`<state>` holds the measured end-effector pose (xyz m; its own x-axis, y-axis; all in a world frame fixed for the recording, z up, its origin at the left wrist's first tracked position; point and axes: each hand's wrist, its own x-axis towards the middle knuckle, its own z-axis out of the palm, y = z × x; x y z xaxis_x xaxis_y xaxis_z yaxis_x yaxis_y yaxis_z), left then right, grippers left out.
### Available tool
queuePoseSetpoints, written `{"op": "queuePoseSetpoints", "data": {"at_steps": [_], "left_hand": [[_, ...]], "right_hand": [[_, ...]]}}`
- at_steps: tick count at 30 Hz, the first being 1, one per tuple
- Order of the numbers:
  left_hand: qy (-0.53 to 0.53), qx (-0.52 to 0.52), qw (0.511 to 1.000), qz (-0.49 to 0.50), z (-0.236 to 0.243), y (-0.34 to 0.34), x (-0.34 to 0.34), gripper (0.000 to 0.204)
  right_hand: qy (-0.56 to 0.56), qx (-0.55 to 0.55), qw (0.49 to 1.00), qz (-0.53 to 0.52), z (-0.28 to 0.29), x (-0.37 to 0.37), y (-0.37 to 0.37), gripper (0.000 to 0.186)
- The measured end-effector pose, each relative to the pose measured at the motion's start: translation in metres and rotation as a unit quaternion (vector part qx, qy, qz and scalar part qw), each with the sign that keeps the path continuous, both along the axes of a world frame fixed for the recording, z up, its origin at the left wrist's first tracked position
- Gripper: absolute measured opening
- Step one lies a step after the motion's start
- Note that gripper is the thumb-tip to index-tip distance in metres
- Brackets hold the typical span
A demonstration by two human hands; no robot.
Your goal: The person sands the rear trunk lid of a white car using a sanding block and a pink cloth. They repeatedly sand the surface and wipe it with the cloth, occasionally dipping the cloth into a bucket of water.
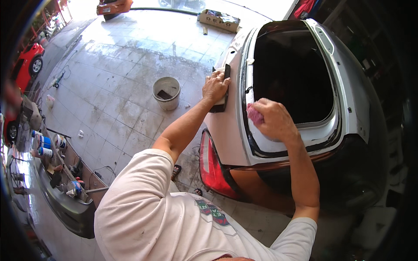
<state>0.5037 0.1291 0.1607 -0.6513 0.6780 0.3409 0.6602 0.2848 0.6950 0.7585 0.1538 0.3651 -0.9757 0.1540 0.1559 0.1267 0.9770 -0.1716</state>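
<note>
My left hand [214, 88] is closed on a dark, flat sanding block [221, 104], which rests against the grey side panel [237, 143] at the car's rear corner. Pale material shows by the fingers, too small to name. In my right hand [278, 119] a bunched pink cloth [254, 114] is gripped, just over the pale, worn frame left of the dark rear window [291, 74]. Whether the cloth touches the frame is unclear. Below both hands sits the red tail light [211, 163]. Black edging [249, 135] runs along the window frame.
A grey bucket [167, 102] with a dark piece inside stands on the tiled floor left of the car. At lower left, a tray of cans [45, 143] and tools adjoins a dark bumper [61, 209]. A cardboard box [219, 21] lies at the back; red cars stand farther off.
</note>
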Motion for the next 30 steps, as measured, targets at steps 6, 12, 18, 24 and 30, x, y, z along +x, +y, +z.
{"op": "queuePoseSetpoints", "data": {"at_steps": [6, 12, 18, 24, 30], "left_hand": [[0.069, 0.053, 0.992, -0.095, -0.034, -0.16, 0.123, 0.064], [-0.047, 0.009, 0.997, -0.058, -0.009, -0.011, 0.015, 0.06], [-0.012, -0.007, 0.999, -0.039, -0.026, 0.036, -0.017, 0.058], [0.016, 0.047, 0.991, -0.122, -0.038, -0.099, 0.06, 0.062], [0.012, 0.01, 0.99, -0.143, -0.01, 0.105, -0.105, 0.051]], "right_hand": [[-0.154, -0.051, 0.982, -0.092, 0.026, 0.006, 0.015, 0.024], [-0.236, -0.166, 0.95, -0.12, 0.018, 0.028, 0.036, 0.038], [-0.262, -0.066, 0.956, -0.113, 0.019, 0.014, 0.024, 0.022], [-0.106, -0.067, 0.992, -0.005, 0.005, 0.029, 0.005, 0.019], [-0.243, -0.095, 0.965, -0.034, 0.007, 0.012, 0.011, 0.028]]}}
